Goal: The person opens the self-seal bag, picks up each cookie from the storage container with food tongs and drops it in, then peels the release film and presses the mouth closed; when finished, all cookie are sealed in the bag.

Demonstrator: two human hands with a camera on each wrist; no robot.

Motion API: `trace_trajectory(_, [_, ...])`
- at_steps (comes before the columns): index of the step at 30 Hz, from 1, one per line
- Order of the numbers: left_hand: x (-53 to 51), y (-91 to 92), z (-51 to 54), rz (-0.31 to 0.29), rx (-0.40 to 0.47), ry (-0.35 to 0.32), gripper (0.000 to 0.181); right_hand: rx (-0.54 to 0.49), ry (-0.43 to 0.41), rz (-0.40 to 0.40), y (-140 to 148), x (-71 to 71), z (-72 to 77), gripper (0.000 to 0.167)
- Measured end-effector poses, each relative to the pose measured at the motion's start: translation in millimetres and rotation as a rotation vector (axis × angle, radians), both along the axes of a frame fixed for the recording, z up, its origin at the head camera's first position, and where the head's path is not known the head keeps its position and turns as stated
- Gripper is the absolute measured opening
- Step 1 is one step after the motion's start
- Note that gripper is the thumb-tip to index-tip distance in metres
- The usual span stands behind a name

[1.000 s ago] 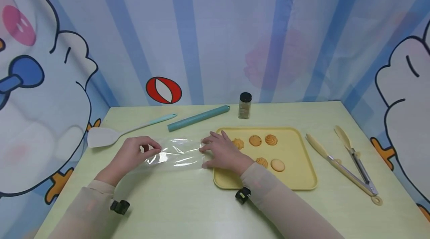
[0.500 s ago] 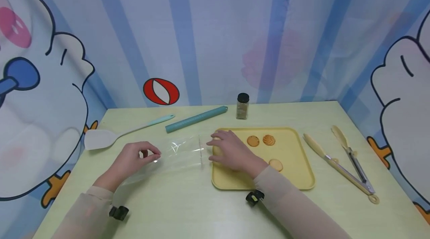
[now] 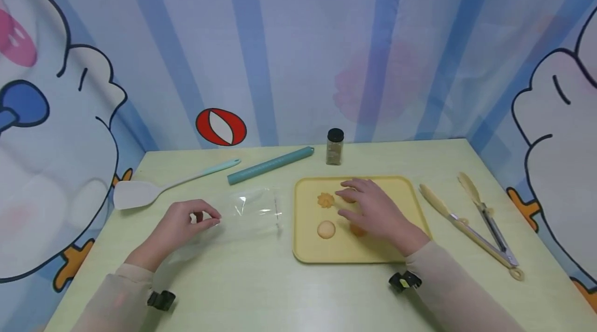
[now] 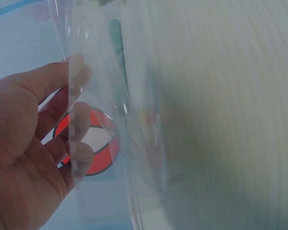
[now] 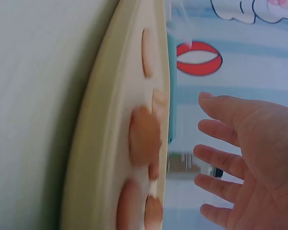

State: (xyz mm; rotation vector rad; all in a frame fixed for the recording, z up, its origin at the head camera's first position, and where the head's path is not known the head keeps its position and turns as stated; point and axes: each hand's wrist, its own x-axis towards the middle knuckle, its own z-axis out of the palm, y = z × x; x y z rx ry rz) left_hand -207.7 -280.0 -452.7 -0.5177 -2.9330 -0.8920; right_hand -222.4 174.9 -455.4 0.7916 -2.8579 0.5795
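Note:
My left hand (image 3: 179,228) pinches the near-left end of a clear plastic bag (image 3: 252,213) between thumb and forefinger. In the left wrist view the thin film of the bag (image 4: 105,81) stretches away from the fingertips. My right hand (image 3: 373,213) hovers over a yellow tray (image 3: 305,253), fingers spread and holding nothing. On the tray a flower-shaped cookie (image 3: 325,200) and a smooth round cookie (image 3: 326,229) lie left of this hand. It partly hides other cookies in the head view. Several cookies show from the side in the right wrist view, including a blurred swirl cookie (image 5: 145,137).
A white spatula (image 3: 137,195) with a mint handle lies at the back left, beside a teal rolling pin (image 3: 270,165). Behind the tray stands a black-capped spice jar (image 3: 334,148). Tongs (image 3: 475,239) lie spread on the right. A printed curtain (image 3: 298,52) backs the table.
My right hand has left the bag's right end and moved rightward over the tray, uncovering the two left cookies. My left hand keeps its pinch on the bag, nearly in place.

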Motion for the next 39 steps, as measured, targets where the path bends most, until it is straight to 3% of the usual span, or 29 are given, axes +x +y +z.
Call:
trace_trajectory(7, [1.2,-2.6,-0.6,-0.001,-0.005,-0.001,0.011,-0.008,0.029,-0.085,47.8,10.9,-5.4,0.042])
trace_trajectory(22, [2.0,-1.1,-3.2,-0.012,-0.002,-0.007,0.012,-0.014,0.117,-0.29,151.5,33.4,-4.8,0.057])
trace_trajectory(33, [1.3,-1.0,-3.1,-0.006,-0.013,-0.006,0.011,0.05,0.038,-0.465,206.2,46.2,-11.1,0.088])
trace_trajectory(39, [0.4,-0.9,-2.9,-0.013,-0.012,-0.003,0.011,0.059,-0.093,-0.521,227.0,51.2,-20.1,0.11])
